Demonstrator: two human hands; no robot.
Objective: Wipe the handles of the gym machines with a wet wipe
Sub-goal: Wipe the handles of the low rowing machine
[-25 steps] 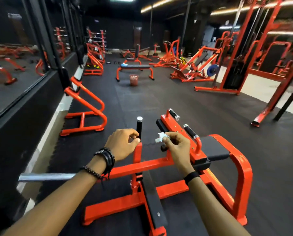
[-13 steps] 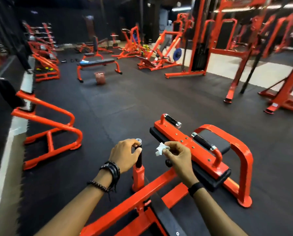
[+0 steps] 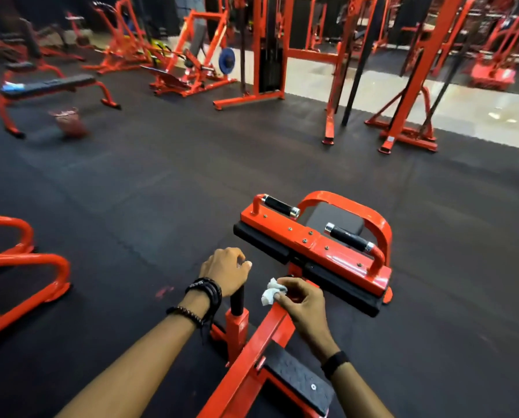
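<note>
Head view shows the left hand [image 3: 225, 270] with fingers curled around the top of an upright black post handle [image 3: 237, 300] on the orange steel gym machine [image 3: 315, 251]. Just beside it, the right hand [image 3: 303, 300] pinches a crumpled white wet wipe [image 3: 269, 291] above the machine's slanted orange bar.

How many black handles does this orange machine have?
3 show: one upright post handle under the left hand, two handles on the pad bar, far and near. Others may be hidden.

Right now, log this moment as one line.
left hand: grips upright black post handle | right hand: pinches crumpled white wet wipe | two black horizontal grips: untouched
</note>
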